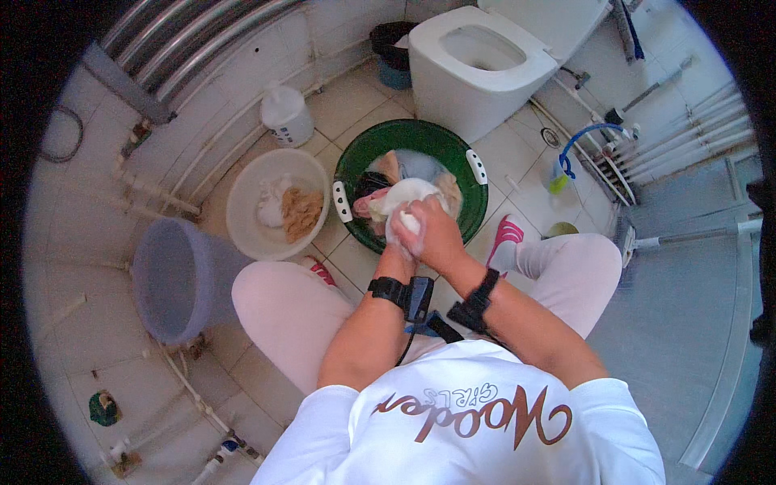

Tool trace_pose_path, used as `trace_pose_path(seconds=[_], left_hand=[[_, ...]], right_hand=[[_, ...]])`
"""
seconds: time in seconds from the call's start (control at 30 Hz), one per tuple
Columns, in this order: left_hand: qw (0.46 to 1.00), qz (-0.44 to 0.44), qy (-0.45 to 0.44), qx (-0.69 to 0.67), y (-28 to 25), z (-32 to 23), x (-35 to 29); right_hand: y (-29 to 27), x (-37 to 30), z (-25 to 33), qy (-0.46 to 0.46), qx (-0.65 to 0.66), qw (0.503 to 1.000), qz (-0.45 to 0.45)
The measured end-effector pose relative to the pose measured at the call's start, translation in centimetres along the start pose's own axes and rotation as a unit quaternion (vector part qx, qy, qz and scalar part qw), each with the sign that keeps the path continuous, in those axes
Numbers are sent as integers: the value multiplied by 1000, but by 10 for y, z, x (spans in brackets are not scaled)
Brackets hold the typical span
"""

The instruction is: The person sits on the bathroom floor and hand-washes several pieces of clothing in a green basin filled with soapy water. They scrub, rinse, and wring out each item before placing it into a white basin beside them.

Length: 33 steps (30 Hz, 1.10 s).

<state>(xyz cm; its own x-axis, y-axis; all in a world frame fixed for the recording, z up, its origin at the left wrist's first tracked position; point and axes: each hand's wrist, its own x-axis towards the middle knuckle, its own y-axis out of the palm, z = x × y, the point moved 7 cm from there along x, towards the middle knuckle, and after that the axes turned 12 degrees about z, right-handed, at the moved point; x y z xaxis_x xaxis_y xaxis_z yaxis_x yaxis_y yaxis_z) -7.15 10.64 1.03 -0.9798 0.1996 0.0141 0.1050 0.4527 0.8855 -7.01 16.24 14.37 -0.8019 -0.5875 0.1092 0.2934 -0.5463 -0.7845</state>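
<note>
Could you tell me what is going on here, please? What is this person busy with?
A person is working a white cloth between both hands, with the left hand and right hand pressed together around it over the green basin. Other wet clothes lie in cloudy water there. Beside it, a white basin holds a white and a tan bundle.

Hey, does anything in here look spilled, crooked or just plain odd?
Nothing looks clearly spilled or damaged. The one mildly odd thing is the toilet, its lid raised so close to the green tub of soaking cloths. The lavender bin at left seems to lean, but that could be lens distortion.
</note>
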Motion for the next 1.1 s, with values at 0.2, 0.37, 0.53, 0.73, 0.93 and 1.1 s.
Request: trace_pose_path(seconds=[0.2,0.37,0.53,0.73,0.93,1.1], left_hand=[[983,-83,28,-159,-18,16,-7],[934,-66,-5,352,-37,-5,-5],[978,-168,28,-117,-44,16,-10],[979,16,21,200,8,-29,-13],[971,-172,59,158,-9,-19,-10],[953,78,62,286,26,-40,-7]], right_hand=[[5,12,-9,66,5,996,-64],[17,8,7,-45,-42,997,-44],[26,17,-40,110,119,986,-22],[40,13,-5,-47,18,998,44],[7,24,-36,131,85,988,8],[-18,14,14,-14,34,998,-56]])
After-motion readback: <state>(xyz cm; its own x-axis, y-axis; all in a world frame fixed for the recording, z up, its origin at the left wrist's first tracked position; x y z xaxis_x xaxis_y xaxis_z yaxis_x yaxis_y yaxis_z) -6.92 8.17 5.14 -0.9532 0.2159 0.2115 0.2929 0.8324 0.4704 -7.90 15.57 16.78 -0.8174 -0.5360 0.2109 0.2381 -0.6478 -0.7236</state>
